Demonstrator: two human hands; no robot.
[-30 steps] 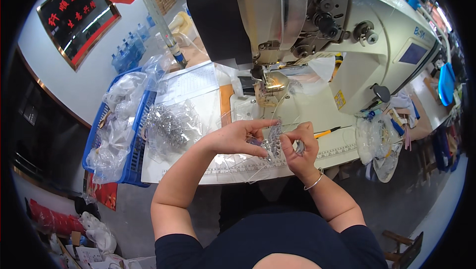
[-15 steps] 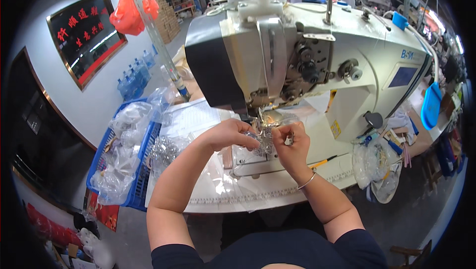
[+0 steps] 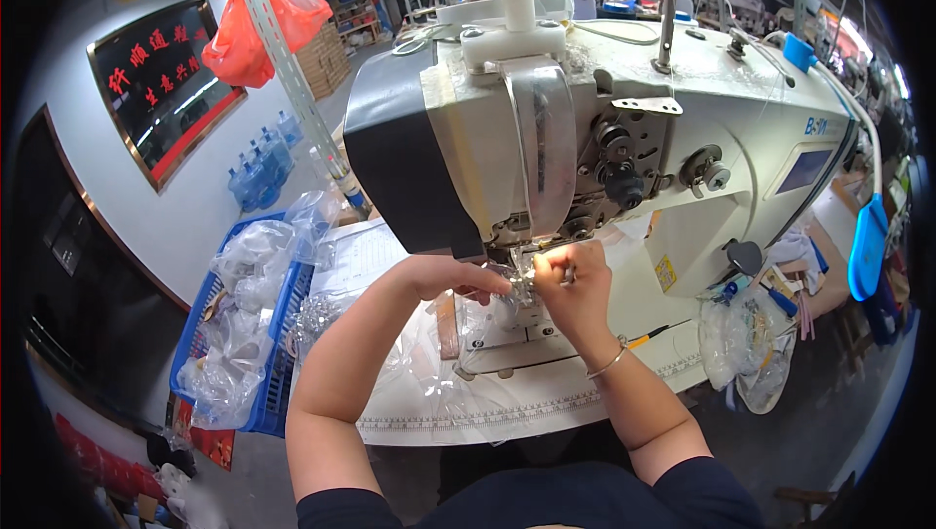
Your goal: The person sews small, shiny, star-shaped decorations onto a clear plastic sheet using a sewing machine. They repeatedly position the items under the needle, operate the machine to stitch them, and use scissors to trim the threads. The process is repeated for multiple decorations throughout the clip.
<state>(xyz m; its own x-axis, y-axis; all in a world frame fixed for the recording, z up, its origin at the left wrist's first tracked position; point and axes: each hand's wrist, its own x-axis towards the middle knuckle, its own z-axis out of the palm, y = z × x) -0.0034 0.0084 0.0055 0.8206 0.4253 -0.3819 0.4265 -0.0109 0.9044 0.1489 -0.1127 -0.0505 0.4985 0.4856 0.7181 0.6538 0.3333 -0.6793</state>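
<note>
I find the left hand (image 3: 450, 278) at the far end of a forearm that rises from the near left, wrist bent so that the fingers point right; its thumb and fingers are brought together on the left side of a small silvery piece (image 3: 521, 287). I record the right hand (image 3: 577, 287) facing it, its forearm slanting far and left, a bracelet (image 3: 609, 361) at the wrist; the fingers are curled, thumb and forefinger pinching the right side of the same piece. The silvery piece lies between both hands, directly below the needle area of the sewing machine (image 3: 760, 134); its exact outline is too small for me to tell. I note a yellow-handled tool (image 3: 647, 336) just right of the right wrist, a ruler strip (image 3: 487, 415) along the near table edge, and a blue basket (image 3: 278, 365) of clear plastic bags (image 3: 239, 319) on the left
</note>
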